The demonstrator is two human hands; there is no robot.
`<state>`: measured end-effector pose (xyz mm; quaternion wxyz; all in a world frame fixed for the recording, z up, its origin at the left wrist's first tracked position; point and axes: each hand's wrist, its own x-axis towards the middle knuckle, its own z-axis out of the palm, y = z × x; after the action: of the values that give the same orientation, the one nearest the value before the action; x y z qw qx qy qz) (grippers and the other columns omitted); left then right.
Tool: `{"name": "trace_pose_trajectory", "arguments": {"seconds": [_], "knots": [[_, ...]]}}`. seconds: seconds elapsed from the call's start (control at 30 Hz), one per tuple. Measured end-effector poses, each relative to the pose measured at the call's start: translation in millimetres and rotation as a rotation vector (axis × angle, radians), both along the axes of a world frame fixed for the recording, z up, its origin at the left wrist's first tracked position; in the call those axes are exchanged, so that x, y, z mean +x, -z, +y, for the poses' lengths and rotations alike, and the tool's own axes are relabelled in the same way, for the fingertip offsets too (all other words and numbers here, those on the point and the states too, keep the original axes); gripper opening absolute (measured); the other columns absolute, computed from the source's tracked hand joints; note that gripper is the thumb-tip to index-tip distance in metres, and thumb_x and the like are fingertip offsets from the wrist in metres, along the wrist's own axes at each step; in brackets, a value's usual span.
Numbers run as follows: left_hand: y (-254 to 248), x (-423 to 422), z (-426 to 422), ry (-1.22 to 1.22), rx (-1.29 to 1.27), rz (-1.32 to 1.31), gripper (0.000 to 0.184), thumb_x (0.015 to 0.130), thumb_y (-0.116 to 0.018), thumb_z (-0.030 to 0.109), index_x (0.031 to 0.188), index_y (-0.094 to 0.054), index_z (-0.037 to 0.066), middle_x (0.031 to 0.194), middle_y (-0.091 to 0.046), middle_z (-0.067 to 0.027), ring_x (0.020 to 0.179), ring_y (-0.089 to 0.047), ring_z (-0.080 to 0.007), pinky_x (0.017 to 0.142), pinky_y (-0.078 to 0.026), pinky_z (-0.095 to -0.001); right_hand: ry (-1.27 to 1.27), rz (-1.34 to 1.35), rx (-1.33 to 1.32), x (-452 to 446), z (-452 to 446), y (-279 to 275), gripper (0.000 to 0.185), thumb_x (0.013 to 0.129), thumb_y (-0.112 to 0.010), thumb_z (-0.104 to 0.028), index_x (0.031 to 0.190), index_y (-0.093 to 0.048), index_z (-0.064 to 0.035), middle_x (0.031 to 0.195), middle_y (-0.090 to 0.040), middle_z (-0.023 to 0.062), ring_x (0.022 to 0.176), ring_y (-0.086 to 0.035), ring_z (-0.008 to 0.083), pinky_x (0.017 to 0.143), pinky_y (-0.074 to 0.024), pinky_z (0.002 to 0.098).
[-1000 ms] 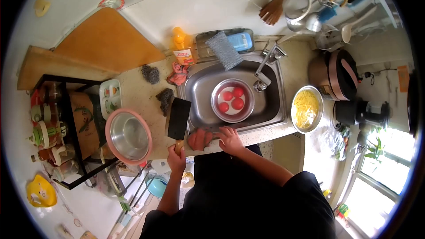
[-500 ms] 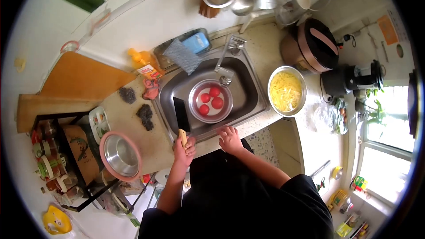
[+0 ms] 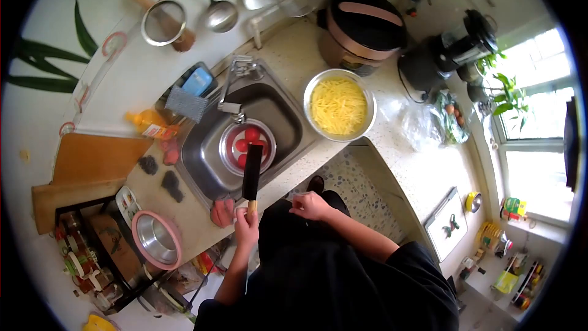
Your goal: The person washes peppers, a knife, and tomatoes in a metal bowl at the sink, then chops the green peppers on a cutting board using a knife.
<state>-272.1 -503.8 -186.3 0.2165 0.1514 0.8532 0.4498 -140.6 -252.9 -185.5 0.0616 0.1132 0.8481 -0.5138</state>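
Observation:
My left hand (image 3: 247, 227) is closed around the wooden handle of a kitchen knife (image 3: 251, 171). Its broad dark blade points away from me and covers part of the metal bowl (image 3: 272, 154) in the sink. Several red tomatoes (image 3: 252, 133) lie in that bowl. In front of my body hovers my right hand (image 3: 311, 206), its fingers curled in with nothing visible in them. Beside my left hand, a pinkish cloth-like thing (image 3: 222, 213) lies at the counter's front edge.
Right of the sink (image 3: 288, 110) stands a bowl of yellow shreds (image 3: 339, 106), with a rice cooker (image 3: 361, 30) behind it. A blender (image 3: 429, 61) and plastic bags (image 3: 422, 125) are farther right. On the right-hand counter lies a white cutting board (image 3: 446, 224). A pink-rimmed pot (image 3: 174, 224) sits left.
The view has swung right, so the sink and counter sit farther left. The knife now overlaps the tomato bowl. My right hand has drawn back from the sink edge and its fingers have curled.

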Motion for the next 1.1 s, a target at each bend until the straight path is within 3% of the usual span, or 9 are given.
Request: {"name": "trace_pose_trajectory", "arguments": {"seconds": [0.07, 0.13, 0.27, 0.4, 0.53, 0.73, 0.97, 1.03, 1.1], "knots": [[-55, 20, 32, 0.116, -0.119, 0.042, 0.030, 0.095, -0.067, 0.029, 0.107, -0.053, 0.005, 0.087, -0.068, -0.0198, 0.079, -0.067, -0.0408, 0.067, -0.051, -0.0473, 0.032, -0.064, -0.190, 18, 9, -20, 0.029, 0.089, -0.075, -0.030, 0.095, -0.068, -0.0029, 0.081, -0.071, 0.0131, 0.076, -0.070, 0.0286, 0.072, -0.0555, 0.0379], [-66, 40, 54, 0.193, -0.088, 0.023, 0.031, 0.095, -0.068, 0.030, 0.106, -0.054, 0.005, 0.086, -0.068, -0.0197, 0.080, -0.067, -0.0417, 0.067, -0.051, -0.0474, 0.123, -0.047, -0.362, 41, 14, -28, 0.032, 0.096, -0.070, -0.028, 0.114, -0.068, -0.0017, 0.100, -0.074, 0.0117, 0.091, -0.071, 0.0213, 0.080, -0.0555, 0.0350], [-79, 77, 113, 0.392, 0.007, 0.082, 0.033, 0.093, -0.070, 0.031, 0.108, -0.055, 0.006, 0.089, -0.068, -0.0185, 0.079, -0.067, -0.0422, 0.066, -0.052, -0.0477, 0.374, 0.053, -0.793, 84, 27, -49, 0.035, 0.101, -0.064, -0.025, 0.127, -0.061, -0.0020, 0.114, -0.067, 0.0058, 0.102, -0.061, 0.0119, 0.087, -0.0518, 0.0303], [-91, 110, 169, 0.592, 0.106, 0.099, 0.034, 0.092, -0.072, 0.030, 0.108, -0.054, 0.007, 0.090, -0.069, -0.0181, 0.080, -0.068, -0.0426, 0.065, -0.053, -0.0486, 0.523, 0.134, -0.625, 126, 38, -46, 0.041, 0.101, -0.064, -0.028, 0.131, -0.059, -0.0007, 0.111, -0.061, 0.0058, 0.104, -0.060, 0.0150, 0.090, -0.0505, 0.0323], [-100, 133, 207, 0.805, 0.108, 0.171, 0.036, 0.091, -0.072, 0.030, 0.111, -0.053, 0.007, 0.089, -0.069, -0.0188, 0.079, -0.068, -0.0431, 0.064, -0.053, -0.0500, 0.805, 0.330, -0.672, 153, 32, -67, 0.038, 0.102, -0.061, -0.028, 0.130, -0.061, -0.0014, 0.115, -0.066, 0.0084, 0.110, -0.062, 0.0164, 0.093, -0.0504, 0.0330], [-99, 159, 228, 1.094, 0.170, 0.205, 0.037, 0.090, -0.073, 0.030, 0.113, -0.053, 0.009, 0.097, -0.070, -0.0199, 0.083, -0.068, -0.0440, 0.066, -0.054, -0.0506, 1.141, 0.325, -0.638, 188, 10, -79, 0.036, 0.103, -0.058, -0.026, 0.127, -0.065, 0.0000, 0.112, -0.072, 0.0083, 0.104, -0.065, 0.0153, 0.093, -0.0509, 0.0319], [-116, 184, 236, 1.433, 0.211, 0.072, 0.038, 0.090, -0.070, 0.023, 0.125, -0.062, 0.010, 0.102, -0.070, -0.0135, 0.082, -0.070, -0.0297, 0.072, -0.058, -0.0391, 1.676, 0.444, -0.812, 230, -27, -74, 0.028, 0.104, -0.055, -0.017, 0.122, -0.064, 0.0012, 0.120, -0.068, 0.0083, 0.110, -0.062, 0.0154, 0.100, -0.0487, 0.0324], [-111, 191, 232, 1.440, 0.073, -0.144, 0.039, 0.090, -0.070, 0.017, 0.128, -0.064, 0.009, 0.105, -0.070, -0.0116, 0.083, -0.070, -0.0229, 0.073, -0.057, -0.0340, 1.808, 0.516, -0.683, 253, -34, -64, 0.020, 0.104, -0.053, -0.015, 0.115, -0.063, -0.0012, 0.122, -0.069, 0.0120, 0.105, -0.065, 0.0159, 0.095, -0.0511, 0.0320], [-92, 199, 234, 1.441, 0.004, -0.192, 0.037, 0.090, -0.069, 0.017, 0.126, -0.065, 0.009, 0.103, -0.070, -0.0093, 0.081, -0.070, -0.0196, 0.077, -0.057, -0.0332, 1.935, 0.638, -0.778, 280, -43, -63, 0.014, 0.104, -0.055, -0.014, 0.111, -0.061, -0.0038, 0.106, -0.071, 0.0095, 0.086, -0.066, 0.0126, 0.079, -0.0538, 0.0283]]}}
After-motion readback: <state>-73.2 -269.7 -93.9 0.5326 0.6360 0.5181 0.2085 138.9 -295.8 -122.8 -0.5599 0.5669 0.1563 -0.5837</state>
